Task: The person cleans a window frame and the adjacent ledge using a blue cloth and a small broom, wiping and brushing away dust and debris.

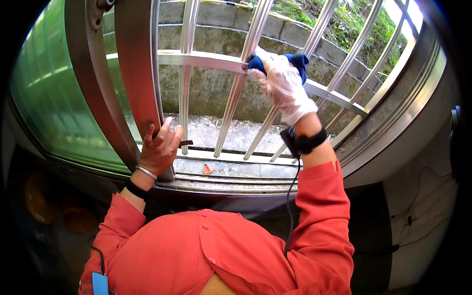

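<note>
My right hand [282,83], in a thin clear plastic glove, presses a dark blue cloth [298,64] around the horizontal rail [210,62] of a metal window grille. It is near the point where an upright bar [234,96] crosses the rail. Bare and with its fingers apart, my left hand [162,147] rests at the edge of the brown sliding window sash [136,73]. Part of that hand's contact with the sash is hidden. A dark flat piece [187,143] sticks out beside its fingers. Black bands circle both wrists.
Green-tinted glass [59,99] fills the left side. Below the grille, a dry leaf [207,169] lies on the ledge above the window track [236,186]. Outside rises a concrete block wall [217,16]. A black cable [289,210] hangs from my right wrist.
</note>
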Available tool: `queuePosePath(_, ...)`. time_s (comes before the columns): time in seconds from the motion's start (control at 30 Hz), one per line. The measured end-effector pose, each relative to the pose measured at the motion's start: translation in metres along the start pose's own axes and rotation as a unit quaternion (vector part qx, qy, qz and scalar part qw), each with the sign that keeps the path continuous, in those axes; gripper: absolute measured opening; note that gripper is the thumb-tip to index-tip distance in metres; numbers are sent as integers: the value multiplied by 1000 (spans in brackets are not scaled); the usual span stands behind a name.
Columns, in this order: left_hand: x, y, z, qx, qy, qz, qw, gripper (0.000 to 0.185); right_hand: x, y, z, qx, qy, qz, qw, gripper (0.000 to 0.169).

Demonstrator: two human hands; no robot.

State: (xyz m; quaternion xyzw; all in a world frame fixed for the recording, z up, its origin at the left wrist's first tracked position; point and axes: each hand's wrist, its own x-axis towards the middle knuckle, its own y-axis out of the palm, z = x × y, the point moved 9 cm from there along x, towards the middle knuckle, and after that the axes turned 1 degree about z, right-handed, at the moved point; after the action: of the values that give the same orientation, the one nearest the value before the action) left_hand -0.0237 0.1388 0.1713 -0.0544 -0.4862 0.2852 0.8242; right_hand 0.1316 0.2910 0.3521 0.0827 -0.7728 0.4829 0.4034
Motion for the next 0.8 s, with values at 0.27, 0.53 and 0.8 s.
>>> queuePosePath(0.27,3,-3,-2,-7,-8,-19,1000,25,-35,-26,9,-83,-40,-94,991,49)
queuePosePath(0.53,-2,-1,2,-19,-15,-6,1000,24,-16,-11,8,-151,15,-50,987,27)
queuePosePath(0.8,5,-1,-4,-30,-15,-12,999,25,-133,28,-18,128,165,3,978,25)
